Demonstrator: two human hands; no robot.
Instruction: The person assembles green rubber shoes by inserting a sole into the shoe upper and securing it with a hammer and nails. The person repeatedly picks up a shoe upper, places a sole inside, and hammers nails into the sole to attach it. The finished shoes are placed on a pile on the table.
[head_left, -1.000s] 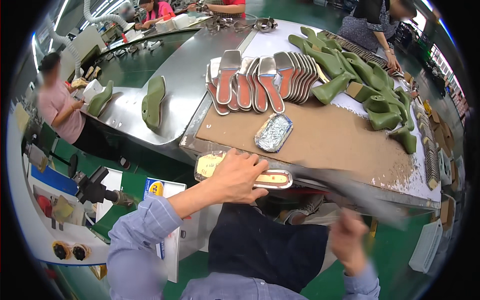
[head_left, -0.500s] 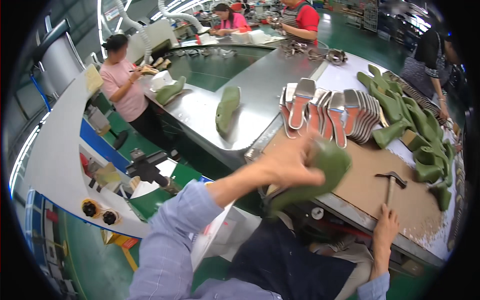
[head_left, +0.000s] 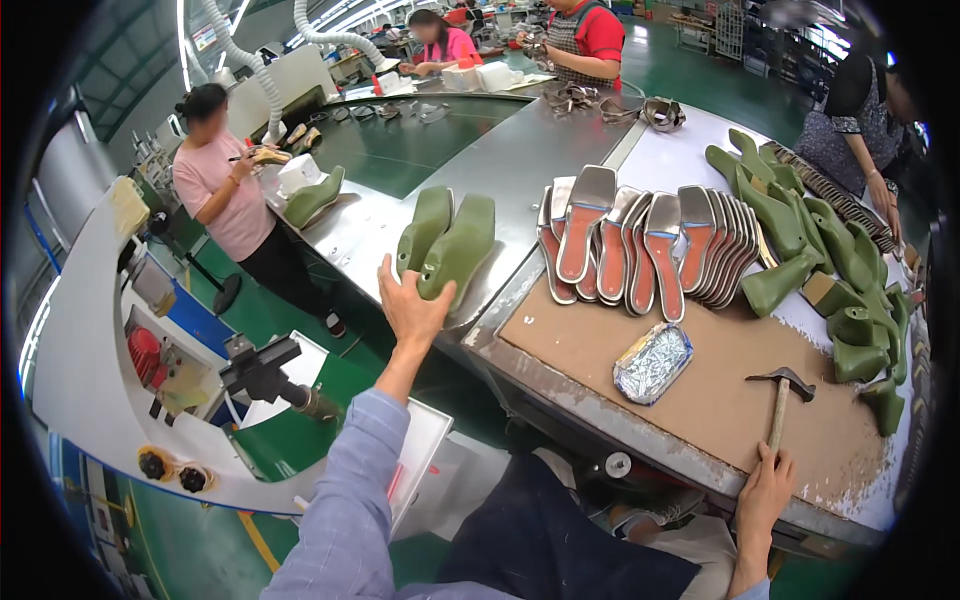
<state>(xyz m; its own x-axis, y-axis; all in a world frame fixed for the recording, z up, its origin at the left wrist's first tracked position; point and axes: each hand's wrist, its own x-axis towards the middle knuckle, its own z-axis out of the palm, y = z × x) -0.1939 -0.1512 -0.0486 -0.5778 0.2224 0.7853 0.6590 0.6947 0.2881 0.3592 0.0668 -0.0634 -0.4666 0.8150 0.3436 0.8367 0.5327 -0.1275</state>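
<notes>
At the metal table's edge my left hand [head_left: 412, 308] is closed round the near end of a green shoe last [head_left: 464, 240]. That last rests beside a second green shoe last [head_left: 425, 228], with its other end pointing away from me. My right hand [head_left: 766, 488] grips the wooden handle of a hammer [head_left: 780, 405], whose dark head lies on the brown board [head_left: 560, 345]. Left of the hammer, a shallow oval tray [head_left: 625, 385] holds many small shiny nails. Beyond the tray stand rows of red-and-silver insoles [head_left: 655, 250].
Green lasts [head_left: 790, 220] are heaped along the right side. Another last [head_left: 312, 200] lies farther left on the metal table [head_left: 470, 150], near a co-worker in pink [head_left: 220, 180]. More people work at the far side and far right. A dark clamp-like fixture [head_left: 265, 370] stands at lower left.
My left hand has carried the green last leftward from over the board onto the metal table, beside the other last. This uncovers the nail tray. My right hand keeps hold of the hammer.
</notes>
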